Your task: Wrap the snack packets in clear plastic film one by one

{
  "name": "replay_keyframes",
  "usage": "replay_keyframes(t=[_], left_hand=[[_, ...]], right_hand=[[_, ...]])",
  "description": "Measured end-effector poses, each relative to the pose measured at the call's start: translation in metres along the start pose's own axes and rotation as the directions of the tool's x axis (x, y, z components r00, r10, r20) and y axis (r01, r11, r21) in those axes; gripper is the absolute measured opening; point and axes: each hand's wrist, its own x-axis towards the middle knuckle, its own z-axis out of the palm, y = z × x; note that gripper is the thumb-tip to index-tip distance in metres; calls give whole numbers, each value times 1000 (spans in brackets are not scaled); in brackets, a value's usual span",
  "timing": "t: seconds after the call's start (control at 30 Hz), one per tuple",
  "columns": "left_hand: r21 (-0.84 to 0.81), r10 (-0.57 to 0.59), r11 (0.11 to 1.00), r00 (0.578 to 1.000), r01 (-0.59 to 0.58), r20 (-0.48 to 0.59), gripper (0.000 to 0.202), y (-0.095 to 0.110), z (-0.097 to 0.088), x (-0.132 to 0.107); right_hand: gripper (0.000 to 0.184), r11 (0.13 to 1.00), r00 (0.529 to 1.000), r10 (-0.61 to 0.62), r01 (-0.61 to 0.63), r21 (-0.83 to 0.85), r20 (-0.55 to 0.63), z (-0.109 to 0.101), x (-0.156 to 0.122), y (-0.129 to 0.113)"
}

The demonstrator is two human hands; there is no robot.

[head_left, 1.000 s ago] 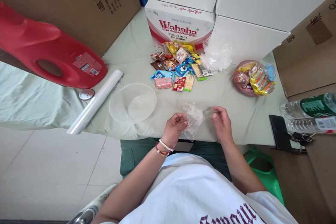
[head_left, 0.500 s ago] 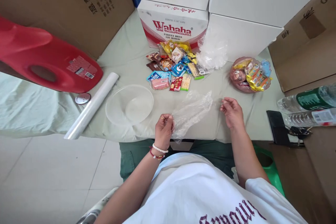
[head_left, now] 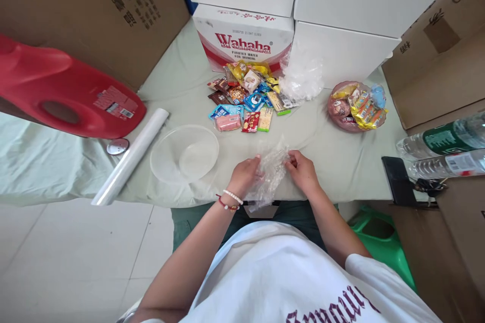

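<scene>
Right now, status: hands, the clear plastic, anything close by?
Left hand and right hand both gripping crumpled clear plastic. Clear bowl just left of it, snack pile beyond, apart.

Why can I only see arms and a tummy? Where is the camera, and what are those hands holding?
The camera sits on the person's head and looks down, so you see their own shirt and arms. No machine here, just two bare hands. The left hand and the right hand both pinch one crumpled piece of clear plastic between them. Below is a table covered in pale green cloth. On it lie an empty clear bowl, a pile of snack packets, a white roll, a red jug on its side and a bowl full of snacks.
</scene>
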Motion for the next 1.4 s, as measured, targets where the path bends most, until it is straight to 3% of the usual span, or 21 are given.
replay_keyframes(t=[0.1,0.2,0.4,0.47,0.53,0.63,0.73,0.83,0.93,1.0,1.07,1.17,1.3,1.4], left_hand=[[-9,67,998,998,-67,0,41,5,6,11],[-48,136,989,987,-140,-85,38,2,11,17],[26,246,969,946,-246,-211,37,-4,10,28],[101,319,948,912,-303,-256,34,-2,11,30],[251,449,888,845,-385,-290,30,-1,16,29],[473,625,739,749,-480,-217,26,-5,30,24],[552,681,653,721,-519,-128,24,-11,38,20],[563,690,644,711,-518,-134,25,-12,31,22],[553,683,671,702,-493,-203,27,-8,20,24],[535,681,681,700,-500,-214,28,-8,21,23],[504,682,681,712,-532,-169,29,-10,31,21],[469,668,694,732,-547,-136,32,-14,44,21],[497,630,733,740,-465,-236,34,-12,27,33],[582,639,719,689,-379,-341,25,-8,4,44]], right_hand=[[25,979,998,-59,57,197,4,1,3,3],[24,918,999,24,-9,396,-34,-10,4,6],[39,621,964,250,-233,749,93,-51,14,14],[46,556,936,305,-327,764,178,-59,16,10],[54,526,901,330,-423,738,281,-55,14,-1],[64,541,867,305,-499,677,395,-29,8,-23],[70,619,884,264,-462,635,385,0,6,-35],[50,654,904,258,-423,627,340,6,12,-29],[36,662,914,287,-406,630,288,-9,17,-20],[42,649,912,269,-408,642,309,-17,15,-22],[53,636,899,172,-414,651,403,-16,10,-31],[64,692,882,23,-353,629,470,-6,5,-42],[42,757,948,169,-301,580,272,-10,12,-25],[37,801,958,278,-273,533,73,-29,18,-3]])
